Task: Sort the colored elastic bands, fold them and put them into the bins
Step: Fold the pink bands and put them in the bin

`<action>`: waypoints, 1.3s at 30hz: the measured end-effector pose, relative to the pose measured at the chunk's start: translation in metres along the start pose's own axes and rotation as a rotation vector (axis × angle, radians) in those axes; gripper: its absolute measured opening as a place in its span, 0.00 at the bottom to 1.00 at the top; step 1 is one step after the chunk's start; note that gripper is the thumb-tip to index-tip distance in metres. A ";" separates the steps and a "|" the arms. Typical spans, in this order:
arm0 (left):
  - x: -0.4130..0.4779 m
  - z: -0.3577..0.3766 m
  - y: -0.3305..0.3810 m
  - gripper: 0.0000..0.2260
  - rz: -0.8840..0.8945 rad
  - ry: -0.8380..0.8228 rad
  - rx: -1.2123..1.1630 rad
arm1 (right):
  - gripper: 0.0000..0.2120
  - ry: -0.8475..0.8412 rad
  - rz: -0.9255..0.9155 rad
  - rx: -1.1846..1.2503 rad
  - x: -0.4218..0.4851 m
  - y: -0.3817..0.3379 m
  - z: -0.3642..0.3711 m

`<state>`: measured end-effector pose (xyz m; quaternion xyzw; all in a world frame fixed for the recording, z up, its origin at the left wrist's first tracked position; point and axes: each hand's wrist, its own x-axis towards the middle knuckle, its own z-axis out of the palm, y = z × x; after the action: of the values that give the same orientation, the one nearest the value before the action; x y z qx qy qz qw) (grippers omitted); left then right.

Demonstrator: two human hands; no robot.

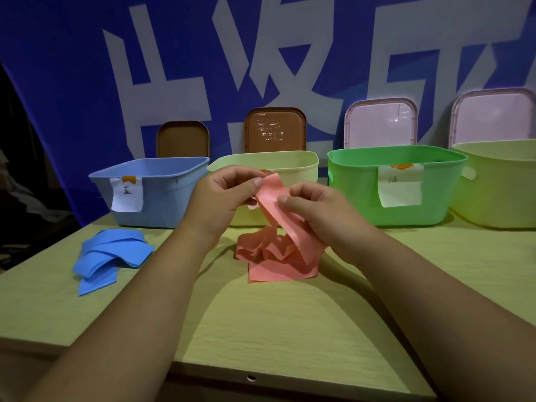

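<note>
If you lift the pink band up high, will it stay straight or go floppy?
Probably floppy: the pink band droops from where the left hand and right hand pinch it, and the rest lies crumpled on the table. Likely light, since fingertips alone hold it up. Unlikely to roll, being a flat strip.

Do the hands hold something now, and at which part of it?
Both pinch the pink band near its upper end: the left hand at the top edge, the right hand just below. The rest hangs down onto the table.
</note>
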<state>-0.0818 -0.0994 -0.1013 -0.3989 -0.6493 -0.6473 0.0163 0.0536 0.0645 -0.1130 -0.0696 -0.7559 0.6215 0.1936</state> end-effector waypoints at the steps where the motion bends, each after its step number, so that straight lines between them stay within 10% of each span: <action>1: -0.001 -0.001 0.001 0.06 0.010 0.006 0.018 | 0.06 0.008 -0.011 -0.024 -0.001 0.001 0.001; 28: -0.039 -0.031 0.260 0.05 0.305 0.027 0.292 | 0.06 0.091 -0.340 -0.083 -0.099 -0.141 0.018; 39: -0.050 -0.039 0.257 0.06 0.233 0.038 0.268 | 0.14 -0.153 -0.158 0.078 -0.117 -0.120 0.046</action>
<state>0.0717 -0.1980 0.0910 -0.4532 -0.6789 -0.5561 0.1565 0.1595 -0.0442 -0.0286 0.0456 -0.7470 0.6366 0.1864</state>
